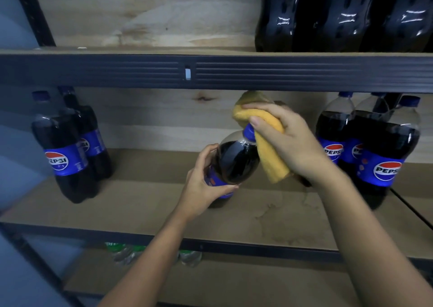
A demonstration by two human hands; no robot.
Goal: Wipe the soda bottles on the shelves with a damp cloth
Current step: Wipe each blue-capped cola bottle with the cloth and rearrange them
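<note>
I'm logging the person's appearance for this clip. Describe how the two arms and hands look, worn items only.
Both forearms are bare up to the frame's edge: no sleeves, gloves or watch in view. The left hand and right hand show no rings or markings. A dark patch sits under the right wrist; whether it is a band or shadow cannot be told.

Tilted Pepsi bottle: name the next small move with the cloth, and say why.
Probably slide the yellow cloth from the blue cap down over the shoulder. The right hand has it bunched at the cap only, while the left hand steadies the bottle at its label.
</note>
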